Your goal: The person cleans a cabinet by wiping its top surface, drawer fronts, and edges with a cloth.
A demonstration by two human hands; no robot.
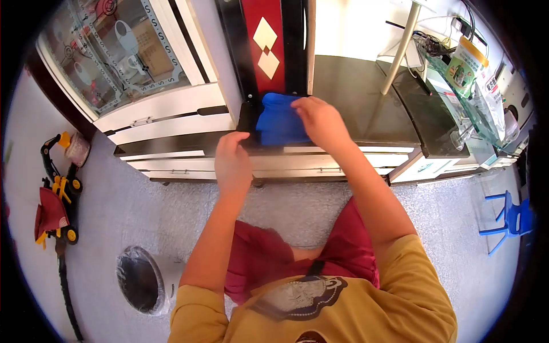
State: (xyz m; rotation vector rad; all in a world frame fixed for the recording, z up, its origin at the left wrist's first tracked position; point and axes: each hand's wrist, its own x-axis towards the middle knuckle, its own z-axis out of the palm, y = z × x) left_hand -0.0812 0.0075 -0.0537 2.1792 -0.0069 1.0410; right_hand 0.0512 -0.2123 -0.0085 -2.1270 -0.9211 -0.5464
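Observation:
A blue cloth (279,120) lies on the dark ledge of the cabinet, below a red and black panel with cream diamonds. My right hand (321,121) is at its upper right edge, fingertips pinched on the fabric. My left hand (233,163) hovers in front of the ledge, left of the cloth and apart from it. Its fingers are slightly bent and spread, holding nothing, and a little blurred by motion.
The dark countertop (366,103) runs to the right, with a pale pole (401,48), cables and a green-white packet (466,67) there. A glass-door cabinet (123,51) is at left. On the floor are a lined bin (168,280), a toy digger (57,197) and a blue chair (512,217).

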